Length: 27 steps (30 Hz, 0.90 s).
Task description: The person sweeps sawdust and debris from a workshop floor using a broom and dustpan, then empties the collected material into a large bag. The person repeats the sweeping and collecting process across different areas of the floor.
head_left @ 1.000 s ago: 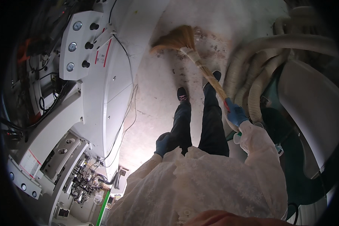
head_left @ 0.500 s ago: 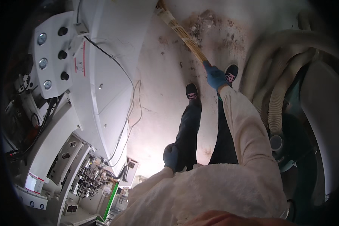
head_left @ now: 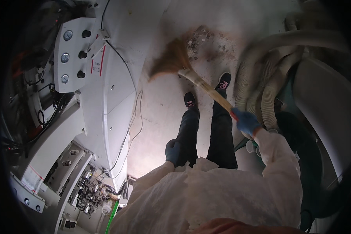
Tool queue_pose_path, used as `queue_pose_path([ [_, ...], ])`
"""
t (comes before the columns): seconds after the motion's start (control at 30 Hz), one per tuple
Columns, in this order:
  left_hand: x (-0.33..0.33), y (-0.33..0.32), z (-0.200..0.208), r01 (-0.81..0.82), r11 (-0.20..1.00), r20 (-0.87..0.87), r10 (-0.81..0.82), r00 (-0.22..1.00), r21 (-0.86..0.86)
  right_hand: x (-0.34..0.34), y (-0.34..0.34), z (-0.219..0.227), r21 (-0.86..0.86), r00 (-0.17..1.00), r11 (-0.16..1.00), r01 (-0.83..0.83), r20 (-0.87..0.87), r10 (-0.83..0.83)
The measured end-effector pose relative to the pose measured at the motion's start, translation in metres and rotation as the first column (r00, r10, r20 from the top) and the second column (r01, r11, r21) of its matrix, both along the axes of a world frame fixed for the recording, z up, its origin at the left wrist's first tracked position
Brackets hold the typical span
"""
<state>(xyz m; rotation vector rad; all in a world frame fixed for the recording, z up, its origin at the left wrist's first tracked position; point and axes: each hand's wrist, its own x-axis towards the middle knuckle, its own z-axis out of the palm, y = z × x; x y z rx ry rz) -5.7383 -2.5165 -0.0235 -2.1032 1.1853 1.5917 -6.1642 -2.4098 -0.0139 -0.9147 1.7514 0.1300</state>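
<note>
A short straw hand broom (head_left: 208,90) slants over the floor, its blurred brown bristles fanned out to the far left. My right hand (head_left: 246,121), in a blue glove, is closed around the reddish end of its handle. Just beyond the bristles, a heap of dark debris and pale scraps (head_left: 207,43) lies on the floor. My left hand (head_left: 172,151), also gloved in blue, rests on my left thigh with no object visible in it; its fingers show only partly.
A white machine (head_left: 123,97) with a gauge panel (head_left: 72,58) stands along the left. A thin cable (head_left: 139,102) hangs down its side. Thick ribbed hoses (head_left: 268,105) and a dark green machine body (head_left: 290,144) crowd the right. My shoes (head_left: 189,99) stand near the debris.
The broom's bristles have swung into view beside the debris, and its handle end has come nearer and to the right with my right hand. My left hand stays on my thigh.
</note>
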Motion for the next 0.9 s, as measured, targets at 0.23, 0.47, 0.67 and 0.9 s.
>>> queue_pose_path([
  [0.23,0.006,-0.030,0.022,0.139,0.990,-0.126,-0.142,0.982,-0.027,0.049,0.103,0.109,0.077,0.957,0.965,0.252,-0.165,-0.237],
  [0.47,0.033,-0.023,0.027,-0.025,0.995,-0.112,0.036,0.993,0.098,0.026,0.012,0.004,-0.173,0.813,0.834,0.524,-0.192,-0.550],
  [0.67,0.050,0.014,0.024,-0.176,0.974,-0.089,0.190,0.978,0.144,0.024,-0.153,-0.087,-0.014,0.658,0.671,0.742,0.210,-0.723],
  [0.9,0.033,0.075,0.041,-0.035,0.999,-0.047,0.036,0.998,0.023,0.148,-0.153,-0.132,-0.113,0.928,0.922,0.369,0.102,-0.359],
])
